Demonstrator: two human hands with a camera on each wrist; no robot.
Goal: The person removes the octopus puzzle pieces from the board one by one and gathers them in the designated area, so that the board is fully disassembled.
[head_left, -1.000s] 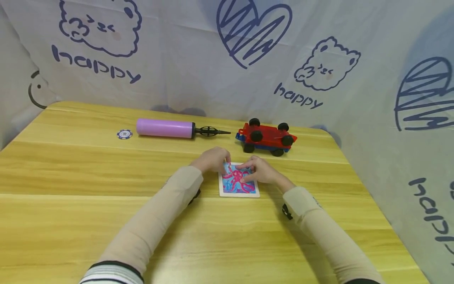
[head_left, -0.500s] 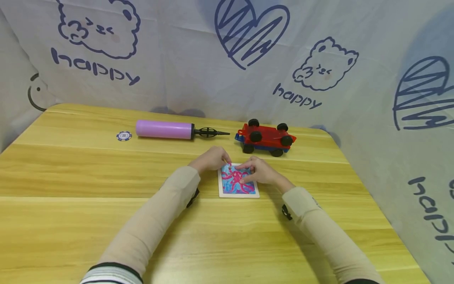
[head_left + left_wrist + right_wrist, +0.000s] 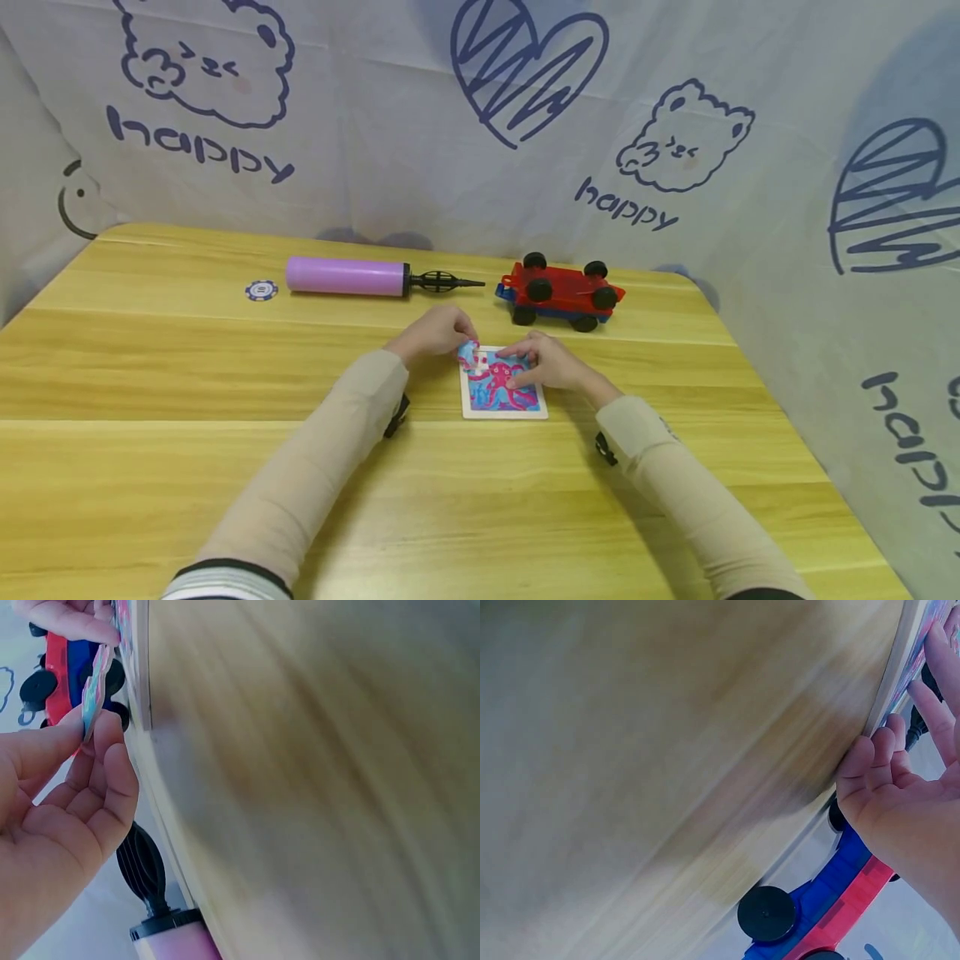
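Note:
A square octopus jigsaw puzzle (image 3: pixel 504 402) with a white frame lies flat on the table in the head view. My left hand (image 3: pixel 438 332) pinches a blue-and-pink puzzle piece (image 3: pixel 468 356) at the puzzle's upper left corner, where a pale gap shows. Seen from the left wrist, the puzzle piece (image 3: pixel 94 694) is held on edge between thumb and fingers, lifted off the board. My right hand (image 3: pixel 553 362) rests on the puzzle's right side, index finger and thumb extended onto the picture. In the right wrist view, the other fingers of the right hand (image 3: pixel 900 780) bend loosely beside the frame.
Behind the puzzle lie a purple hand pump (image 3: pixel 348 277) with a black nozzle and a poker chip (image 3: pixel 262 290). Red and blue toy wagons (image 3: pixel 566 292) with black wheels, stacked together, are at the back right. A printed white cloth (image 3: pixel 405 142) hangs behind the wooden table (image 3: pixel 480 508).
My left hand has lifted a piece out of the puzzle's upper left corner and drawn it slightly left, baring a pale spot. My right hand has stayed on the puzzle.

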